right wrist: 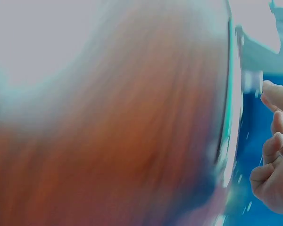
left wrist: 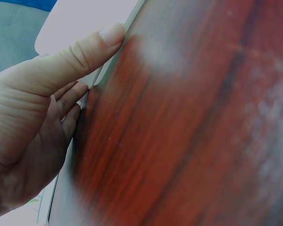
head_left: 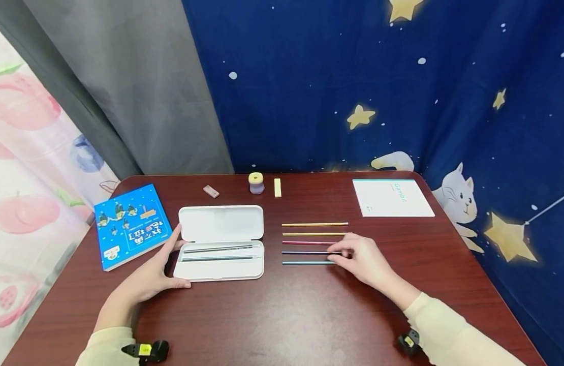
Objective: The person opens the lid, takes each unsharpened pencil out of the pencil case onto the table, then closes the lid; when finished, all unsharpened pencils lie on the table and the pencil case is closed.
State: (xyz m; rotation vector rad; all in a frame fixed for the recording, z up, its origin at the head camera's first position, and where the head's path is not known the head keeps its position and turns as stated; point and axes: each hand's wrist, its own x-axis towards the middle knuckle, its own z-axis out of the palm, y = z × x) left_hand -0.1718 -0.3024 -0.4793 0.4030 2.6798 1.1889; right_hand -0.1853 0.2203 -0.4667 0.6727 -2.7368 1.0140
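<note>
A white pencil case [head_left: 218,273] lies with its lid [head_left: 221,223] folded back, holding a black pencil [head_left: 218,249] and a dark green pencil [head_left: 218,258]. My left hand [head_left: 147,278] grips its left end, thumb along the front edge and fingers at the left side. Several pencils lie in parallel to its right, among them a red pencil [head_left: 305,243], a dark purple pencil [head_left: 305,252] and a teal pencil [head_left: 305,263]. Thumb and index finger of my right hand [head_left: 365,260] straddle the purple one near its right end; I cannot tell if they pinch it.
A blue book [head_left: 131,223] lies beyond the left hand. Toward the back edge are an eraser [head_left: 211,191], a small yellow-topped jar [head_left: 256,184] and a yellow strip [head_left: 277,188]. A white notepad [head_left: 394,198] lies back right. Curtains hang behind the table.
</note>
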